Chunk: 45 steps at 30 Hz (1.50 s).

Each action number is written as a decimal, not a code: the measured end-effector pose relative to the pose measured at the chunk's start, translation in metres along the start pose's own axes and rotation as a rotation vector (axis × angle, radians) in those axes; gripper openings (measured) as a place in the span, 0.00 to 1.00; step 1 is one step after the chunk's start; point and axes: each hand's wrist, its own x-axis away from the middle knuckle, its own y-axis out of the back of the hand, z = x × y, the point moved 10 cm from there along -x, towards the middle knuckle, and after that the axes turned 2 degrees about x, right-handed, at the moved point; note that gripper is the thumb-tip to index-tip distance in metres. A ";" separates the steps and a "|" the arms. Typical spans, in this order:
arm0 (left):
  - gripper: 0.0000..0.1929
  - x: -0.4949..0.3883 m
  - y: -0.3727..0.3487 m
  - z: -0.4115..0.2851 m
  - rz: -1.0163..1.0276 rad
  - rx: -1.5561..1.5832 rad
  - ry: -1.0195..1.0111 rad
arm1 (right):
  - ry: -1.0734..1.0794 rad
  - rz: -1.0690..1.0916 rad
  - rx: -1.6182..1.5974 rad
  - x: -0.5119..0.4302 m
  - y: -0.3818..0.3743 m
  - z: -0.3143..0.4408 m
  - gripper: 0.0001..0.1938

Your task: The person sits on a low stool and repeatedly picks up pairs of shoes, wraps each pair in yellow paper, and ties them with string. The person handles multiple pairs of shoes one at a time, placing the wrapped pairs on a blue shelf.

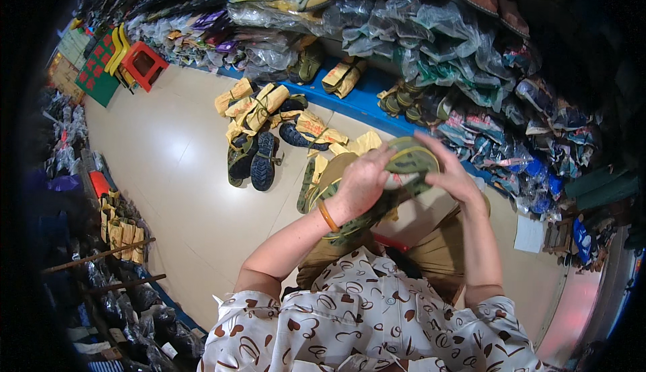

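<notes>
Before my chest is a green camouflage-patterned shoe with yellow trim, slightly blurred. My left hand grips its left side, fingers on the upper; an orange bangle circles that wrist. My right hand curves around the shoe's right side, with the thumb by the opening, where something whitish shows. It looks to be touching the shoe, but blur hides how firmly. More camouflage fabric with yellow edging lies under my left wrist, over my lap; its full shape is hidden.
Shoes wrapped in yellow paper and dark-soled shoes lie on the tiled floor. Behind them runs a blue ledge below stacked plastic-bagged footwear. A red stool stands far left. More bagged goods line the left side.
</notes>
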 end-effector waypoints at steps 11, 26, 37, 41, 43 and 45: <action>0.23 0.034 -0.082 -0.016 0.736 -0.077 -0.115 | -0.390 0.753 -0.404 0.073 -0.076 -0.054 0.59; 0.12 -0.123 0.024 0.076 0.287 0.114 -0.181 | -0.791 0.972 -0.195 -0.011 -0.119 -0.171 0.28; 0.17 -0.122 0.071 0.194 -0.449 0.401 -0.133 | -1.042 0.281 -0.306 -0.203 0.001 -0.324 0.21; 0.17 -0.130 0.055 0.218 -0.492 0.448 0.042 | -0.963 -0.117 -0.804 -0.320 -0.050 -0.366 0.21; 0.18 -0.130 0.057 0.224 -0.513 0.479 0.092 | -0.905 -0.313 -0.965 -0.394 -0.080 -0.390 0.20; 0.18 -0.130 0.063 0.226 -0.538 0.490 0.100 | -0.824 -0.326 -1.113 -0.464 -0.102 -0.403 0.21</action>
